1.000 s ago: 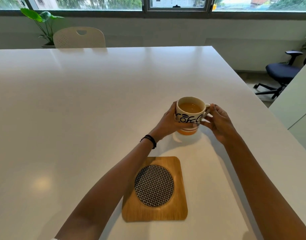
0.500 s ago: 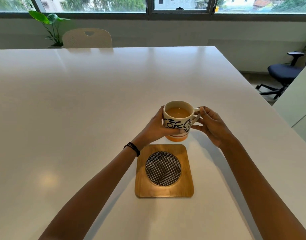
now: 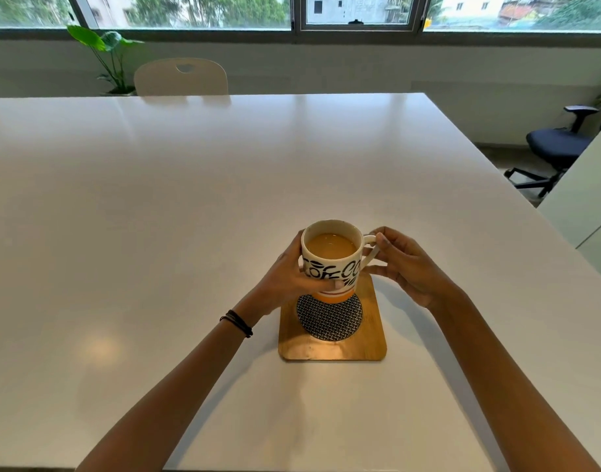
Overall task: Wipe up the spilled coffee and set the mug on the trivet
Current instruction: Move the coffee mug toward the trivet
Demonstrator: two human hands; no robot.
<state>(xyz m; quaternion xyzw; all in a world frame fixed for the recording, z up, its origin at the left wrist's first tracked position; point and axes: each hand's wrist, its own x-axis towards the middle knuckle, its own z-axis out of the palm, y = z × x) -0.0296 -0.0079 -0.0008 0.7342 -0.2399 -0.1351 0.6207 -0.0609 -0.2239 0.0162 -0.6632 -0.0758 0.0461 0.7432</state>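
Note:
A cream mug (image 3: 331, 264) with black lettering and an orange base holds light brown coffee. My left hand (image 3: 289, 279) wraps its left side and my right hand (image 3: 403, 264) pinches its handle. The mug is over the far part of the wooden trivet (image 3: 333, 349), above its woven black-and-white round insert (image 3: 329, 320). Whether the mug's base touches the trivet I cannot tell. No spill or cloth shows on the table.
The white table (image 3: 190, 199) stretches wide, with its right edge running diagonally past my right arm. A cream chair (image 3: 181, 78) and a plant (image 3: 108, 52) stand behind the far edge. A dark office chair (image 3: 558, 148) stands on the floor at right.
Both hands have brought the mug from the table beyond the trivet toward me, so it now sits over the trivet's far part. The view has shifted, moving the trivet toward the centre.

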